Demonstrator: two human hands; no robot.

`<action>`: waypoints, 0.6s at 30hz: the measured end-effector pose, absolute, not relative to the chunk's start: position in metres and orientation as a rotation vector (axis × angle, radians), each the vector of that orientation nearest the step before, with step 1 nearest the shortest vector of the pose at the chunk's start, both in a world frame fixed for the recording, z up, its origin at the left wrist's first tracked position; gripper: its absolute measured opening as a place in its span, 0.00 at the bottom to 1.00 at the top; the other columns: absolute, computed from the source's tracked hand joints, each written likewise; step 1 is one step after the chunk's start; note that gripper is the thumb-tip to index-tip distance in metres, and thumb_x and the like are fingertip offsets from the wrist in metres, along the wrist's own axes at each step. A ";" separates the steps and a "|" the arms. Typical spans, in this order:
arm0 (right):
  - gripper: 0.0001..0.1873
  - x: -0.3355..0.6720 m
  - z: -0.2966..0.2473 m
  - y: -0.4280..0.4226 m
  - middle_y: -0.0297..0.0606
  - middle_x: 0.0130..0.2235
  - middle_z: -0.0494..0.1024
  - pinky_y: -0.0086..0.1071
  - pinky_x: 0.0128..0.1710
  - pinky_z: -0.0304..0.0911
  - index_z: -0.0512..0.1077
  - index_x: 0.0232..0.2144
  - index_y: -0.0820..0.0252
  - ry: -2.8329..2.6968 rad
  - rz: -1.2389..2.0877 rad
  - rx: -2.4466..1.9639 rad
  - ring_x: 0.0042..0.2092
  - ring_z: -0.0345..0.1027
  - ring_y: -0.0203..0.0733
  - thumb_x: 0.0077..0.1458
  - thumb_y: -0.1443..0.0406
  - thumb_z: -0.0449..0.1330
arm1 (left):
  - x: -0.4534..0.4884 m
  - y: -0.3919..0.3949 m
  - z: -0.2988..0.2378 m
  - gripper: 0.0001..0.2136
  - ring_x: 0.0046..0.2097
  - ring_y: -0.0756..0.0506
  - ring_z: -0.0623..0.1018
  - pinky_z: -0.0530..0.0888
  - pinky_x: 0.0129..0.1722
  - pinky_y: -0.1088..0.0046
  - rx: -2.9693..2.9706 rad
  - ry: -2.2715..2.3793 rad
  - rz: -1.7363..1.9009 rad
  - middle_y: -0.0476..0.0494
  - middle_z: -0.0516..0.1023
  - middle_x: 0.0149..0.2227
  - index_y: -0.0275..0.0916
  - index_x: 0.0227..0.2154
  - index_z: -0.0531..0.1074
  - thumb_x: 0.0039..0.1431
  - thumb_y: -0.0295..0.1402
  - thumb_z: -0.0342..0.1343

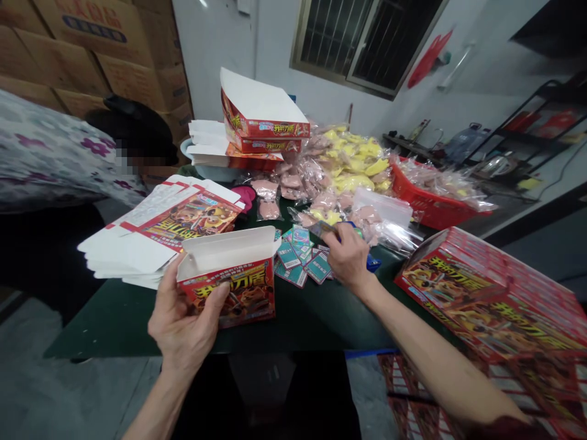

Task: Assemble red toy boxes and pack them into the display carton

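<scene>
My left hand (pixel 183 324) grips a small red printed box (pixel 233 284) with its white lid flap open, held above the front edge of the dark green table (pixel 114 324). My right hand (pixel 348 256) reaches over a scatter of small teal cards (pixel 298 256) in the table's middle and pinches something thin among them, perhaps a card. A blue item (pixel 372 263) shows just beyond the fingers.
A stack of flat unfolded boxes (pixel 151 232) lies at the left. Folded boxes (pixel 261 122) stand at the back. Bagged pink and yellow toys (pixel 339 171) and a red basket (pixel 431 208) fill the far side. Finished red boxes (pixel 495 299) are stacked right. Another person (pixel 68 159) sits left.
</scene>
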State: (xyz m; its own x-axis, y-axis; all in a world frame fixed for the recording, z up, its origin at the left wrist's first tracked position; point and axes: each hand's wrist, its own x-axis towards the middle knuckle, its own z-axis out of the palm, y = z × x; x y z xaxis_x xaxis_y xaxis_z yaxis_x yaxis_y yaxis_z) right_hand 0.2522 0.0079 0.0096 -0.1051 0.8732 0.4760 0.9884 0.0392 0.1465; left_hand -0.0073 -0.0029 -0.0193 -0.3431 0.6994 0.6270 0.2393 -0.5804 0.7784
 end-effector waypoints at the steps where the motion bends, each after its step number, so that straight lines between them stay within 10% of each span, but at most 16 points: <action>1: 0.20 0.251 0.013 0.018 0.49 0.38 0.69 0.38 0.38 0.55 0.72 0.37 0.64 -2.109 -0.653 -1.895 0.41 0.60 0.48 0.62 0.71 0.40 | -0.007 -0.003 -0.019 0.30 0.40 0.48 0.77 0.76 0.45 0.73 1.569 1.223 1.996 0.46 0.76 0.45 0.42 0.53 0.66 0.45 0.29 0.64; 18: 0.08 0.280 -0.011 0.105 0.47 0.40 0.73 0.38 0.46 0.58 0.75 0.32 0.66 -2.829 -0.164 -1.765 0.43 0.65 0.47 0.52 0.68 0.56 | -0.006 -0.003 -0.020 0.28 0.35 0.48 0.78 0.78 0.38 0.74 1.619 1.273 1.905 0.49 0.77 0.42 0.45 0.51 0.68 0.43 0.30 0.65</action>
